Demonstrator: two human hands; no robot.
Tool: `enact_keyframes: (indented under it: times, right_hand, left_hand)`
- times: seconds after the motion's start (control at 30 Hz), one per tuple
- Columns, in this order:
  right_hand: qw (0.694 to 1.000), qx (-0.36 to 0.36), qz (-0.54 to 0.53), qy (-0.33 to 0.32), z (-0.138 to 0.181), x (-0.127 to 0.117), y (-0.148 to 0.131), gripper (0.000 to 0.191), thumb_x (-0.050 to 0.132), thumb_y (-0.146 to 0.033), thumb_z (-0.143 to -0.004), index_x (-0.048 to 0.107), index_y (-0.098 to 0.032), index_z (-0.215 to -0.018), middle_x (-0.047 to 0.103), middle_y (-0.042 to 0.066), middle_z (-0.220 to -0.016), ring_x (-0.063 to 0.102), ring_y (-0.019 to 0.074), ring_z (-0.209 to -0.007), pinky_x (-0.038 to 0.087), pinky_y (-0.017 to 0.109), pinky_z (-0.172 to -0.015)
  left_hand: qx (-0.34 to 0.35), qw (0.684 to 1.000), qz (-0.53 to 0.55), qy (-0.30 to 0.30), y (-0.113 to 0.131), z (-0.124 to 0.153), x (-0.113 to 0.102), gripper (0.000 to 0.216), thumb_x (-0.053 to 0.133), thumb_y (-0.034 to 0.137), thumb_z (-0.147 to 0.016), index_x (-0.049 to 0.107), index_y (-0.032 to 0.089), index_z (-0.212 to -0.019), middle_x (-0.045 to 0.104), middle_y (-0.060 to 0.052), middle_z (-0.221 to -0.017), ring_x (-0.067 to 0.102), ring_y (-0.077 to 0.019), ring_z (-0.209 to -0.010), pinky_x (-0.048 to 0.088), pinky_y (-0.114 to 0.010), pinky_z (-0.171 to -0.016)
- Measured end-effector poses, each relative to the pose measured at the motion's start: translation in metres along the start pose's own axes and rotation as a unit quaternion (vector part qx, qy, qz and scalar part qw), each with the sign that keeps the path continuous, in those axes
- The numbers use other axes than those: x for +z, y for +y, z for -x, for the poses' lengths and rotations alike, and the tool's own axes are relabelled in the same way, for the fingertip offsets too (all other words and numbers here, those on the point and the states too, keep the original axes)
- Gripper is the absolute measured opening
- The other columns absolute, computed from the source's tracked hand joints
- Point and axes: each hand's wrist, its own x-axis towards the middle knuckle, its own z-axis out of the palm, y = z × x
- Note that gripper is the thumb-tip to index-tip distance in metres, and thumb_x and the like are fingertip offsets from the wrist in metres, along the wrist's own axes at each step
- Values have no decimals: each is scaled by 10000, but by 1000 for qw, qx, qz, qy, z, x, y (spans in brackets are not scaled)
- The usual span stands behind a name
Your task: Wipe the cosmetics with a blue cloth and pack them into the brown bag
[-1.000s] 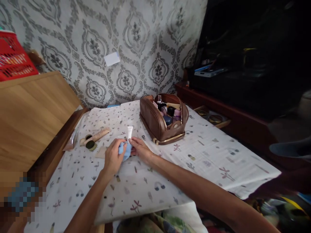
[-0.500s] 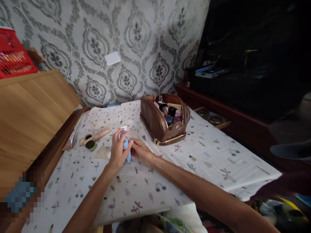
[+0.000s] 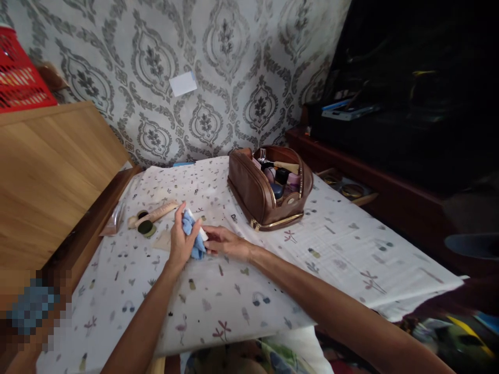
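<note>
My left hand [image 3: 180, 240] is closed around a light blue cloth [image 3: 198, 250], pressing it along a slim white item [image 3: 203, 234] that looks like a tube or bottle. From the right, my right hand [image 3: 233, 245] has its fingertips at the lower end of that white item, seemingly gripping it; the thumb and fingers partly hide the contact. Just left of my left hand lies a flat beige tube [image 3: 161, 240], partly covered by the hand. Beyond it are a small jar with a dark green top [image 3: 146, 228] and a long peach tube [image 3: 162, 210].
An unzipped brown cosmetic bag [image 3: 249, 192] full of cosmetics stands at the right rear of the white patterned tablecloth [image 3: 273, 291]. A clear pouch [image 3: 113, 219] lies by the left edge. A wooden panel [image 3: 58, 176] rises on the left, with a red basket [image 3: 23, 78] above.
The cloth and white item have turned, so more of the white surface shows. My right hand's fingers have opened out somewhat against its lower end. The camera view has shifted slightly.
</note>
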Motion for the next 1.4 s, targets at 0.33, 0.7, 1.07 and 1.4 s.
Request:
enact_keyframes:
  times: [0.33,0.7,1.07,1.4]
  right_hand:
    - [991,81,63,-85,1,-9,2,681,850,-538,-717,651,-187,-1266,572,-37,-824,489,69,-656,417,199,-605]
    - [990,81,44,107,-6,-9,7,379,864,-320,-611,642,-164,-875,594,-48,-674,510,83,-580,382,214,-534]
    - [994,52,82,56,-3,-5,7,420,863,-442,-652,677,-156,-896,587,-46,-705,507,85,-625,366,215,-588]
    - [979,51,92,174,-8,-9,7,374,814,-377,-641,666,-174,-918,573,-54,-708,551,84,-503,390,227,-489]
  left_hand:
    - [-84,982,138,95,-11,-20,-23,512,665,654,-790,495,202,-620,412,57,-556,394,-104,-525,348,-240,-521]
    - [220,964,-46,142,6,-1,-21,177,545,346,-967,628,190,-960,647,-37,-881,613,-173,-821,484,-292,-759]
    - [252,939,-224,72,-18,-14,-25,210,502,300,-989,640,188,-877,684,-68,-828,625,-231,-815,460,-360,-787]
    - [140,955,-131,227,-21,-24,-52,186,543,330,-959,633,183,-891,662,-19,-788,612,-168,-749,483,-272,-727]
